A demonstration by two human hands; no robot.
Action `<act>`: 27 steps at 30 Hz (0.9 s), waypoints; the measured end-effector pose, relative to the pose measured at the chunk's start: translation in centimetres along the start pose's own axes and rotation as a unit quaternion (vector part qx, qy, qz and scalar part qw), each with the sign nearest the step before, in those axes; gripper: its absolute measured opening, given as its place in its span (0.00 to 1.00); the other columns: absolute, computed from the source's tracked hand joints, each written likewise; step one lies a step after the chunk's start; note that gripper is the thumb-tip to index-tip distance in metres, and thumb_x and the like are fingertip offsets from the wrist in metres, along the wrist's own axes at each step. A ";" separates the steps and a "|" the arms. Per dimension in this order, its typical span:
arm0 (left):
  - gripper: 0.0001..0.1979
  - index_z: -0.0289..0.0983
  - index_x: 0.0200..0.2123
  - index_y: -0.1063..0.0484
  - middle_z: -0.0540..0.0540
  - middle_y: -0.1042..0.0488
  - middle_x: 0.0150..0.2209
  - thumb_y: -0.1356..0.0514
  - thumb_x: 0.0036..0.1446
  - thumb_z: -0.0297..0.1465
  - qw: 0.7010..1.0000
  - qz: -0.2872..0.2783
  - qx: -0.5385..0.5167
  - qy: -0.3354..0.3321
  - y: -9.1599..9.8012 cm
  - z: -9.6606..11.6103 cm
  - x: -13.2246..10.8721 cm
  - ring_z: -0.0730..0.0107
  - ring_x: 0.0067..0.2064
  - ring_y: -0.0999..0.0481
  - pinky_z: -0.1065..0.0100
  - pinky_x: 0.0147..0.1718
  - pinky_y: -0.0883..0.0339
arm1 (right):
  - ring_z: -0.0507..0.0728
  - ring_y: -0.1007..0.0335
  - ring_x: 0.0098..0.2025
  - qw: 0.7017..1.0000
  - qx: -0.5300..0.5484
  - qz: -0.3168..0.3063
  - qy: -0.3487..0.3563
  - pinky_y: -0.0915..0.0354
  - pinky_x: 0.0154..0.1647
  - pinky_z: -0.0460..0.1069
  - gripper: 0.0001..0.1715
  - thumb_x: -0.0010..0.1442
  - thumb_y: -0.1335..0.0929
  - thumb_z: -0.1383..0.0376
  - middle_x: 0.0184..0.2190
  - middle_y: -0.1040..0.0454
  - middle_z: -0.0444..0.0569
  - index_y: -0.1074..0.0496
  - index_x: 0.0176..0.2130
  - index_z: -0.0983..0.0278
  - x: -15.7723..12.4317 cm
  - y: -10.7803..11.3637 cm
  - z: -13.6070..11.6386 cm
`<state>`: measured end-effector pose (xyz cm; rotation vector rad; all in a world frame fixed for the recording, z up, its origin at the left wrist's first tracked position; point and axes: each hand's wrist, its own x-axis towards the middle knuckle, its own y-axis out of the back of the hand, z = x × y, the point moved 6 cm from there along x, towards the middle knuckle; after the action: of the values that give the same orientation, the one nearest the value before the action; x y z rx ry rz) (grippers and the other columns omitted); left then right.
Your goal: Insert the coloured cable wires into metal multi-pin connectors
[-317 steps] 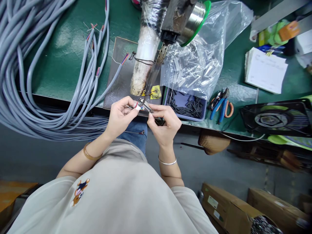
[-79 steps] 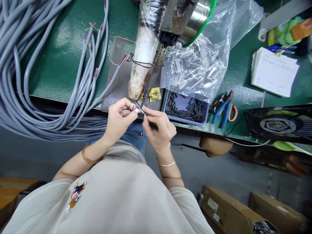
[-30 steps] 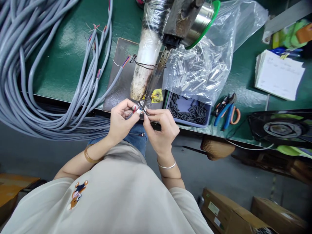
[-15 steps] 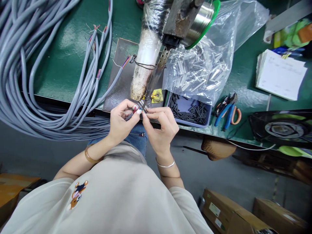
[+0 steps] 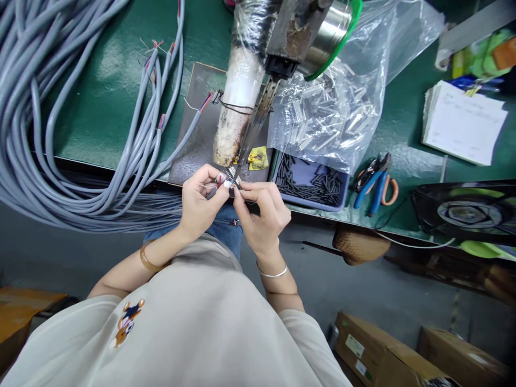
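Note:
My left hand [image 5: 201, 194] is closed, thumb and fingers pinching the stripped end of a grey cable, with a red wire [image 5: 219, 181] and thin pale strands showing at the fingertips. Opposite it, my right hand [image 5: 262, 207] has thumb and index finger pressed together on a short black tube [image 5: 231, 191], close to the left thumb. Just above the fingertips is a small multi-pin metal connector [image 5: 233, 174], partly covered by the fingers. A soldering iron [image 5: 258, 118] on a stand points down at this connector. Its tip is close to the pins; contact is unclear.
Bundled grey cables [image 5: 44, 107] fill the left side. A blue tray [image 5: 314, 203] of short black tubes stands right of my hands, beneath a clear plastic bag [image 5: 334, 107] of connectors. Farther right are blue-handled pliers [image 5: 374, 188], a paper stack [image 5: 463, 123] and a fan [image 5: 463, 212].
My right hand has shifted slightly left and its fingers have drawn closer in. The black tube now shows at its fingertips. My left hand stays almost where it was.

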<state>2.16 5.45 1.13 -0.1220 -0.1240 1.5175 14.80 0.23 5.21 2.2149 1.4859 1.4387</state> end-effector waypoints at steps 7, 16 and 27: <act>0.07 0.36 0.28 0.32 0.54 0.31 0.26 0.35 0.51 0.24 1.000 0.012 0.015 0.005 -0.1 0.2 0.0 0.81 0.25 0.33 0.78 0.25 0.37 | 0.50 0.20 0.36 1.000 -0.014 0.010 0.011 0.25 0.38 0.44 0.10 0.61 0.28 0.74 0.36 0.18 0.46 0.29 0.36 0.60 -0.1 0.0 -0.2; 0.09 0.37 0.28 0.32 0.54 0.32 0.25 0.33 0.51 0.30 1.000 0.015 0.023 0.015 -0.2 0.6 0.0 0.80 0.24 0.35 0.77 0.24 0.37 | 0.53 0.18 0.38 1.000 -0.018 0.012 0.012 0.23 0.40 0.47 0.09 0.62 0.28 0.73 0.38 0.17 0.45 0.28 0.38 0.58 0.0 0.4 -0.5; 0.08 0.36 0.27 0.32 0.53 0.30 0.25 0.34 0.50 0.27 0.999 0.017 0.022 0.024 0.0 0.2 -0.4 0.80 0.25 0.33 0.77 0.26 0.36 | 0.50 0.19 0.36 0.998 -0.048 -0.003 0.041 0.25 0.35 0.43 0.10 0.62 0.28 0.73 0.36 0.17 0.47 0.30 0.36 0.59 -0.3 0.3 -0.7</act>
<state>2.12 5.08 1.34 -0.1265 -0.0501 1.5480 14.42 -0.42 5.60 2.1177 1.4139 1.5826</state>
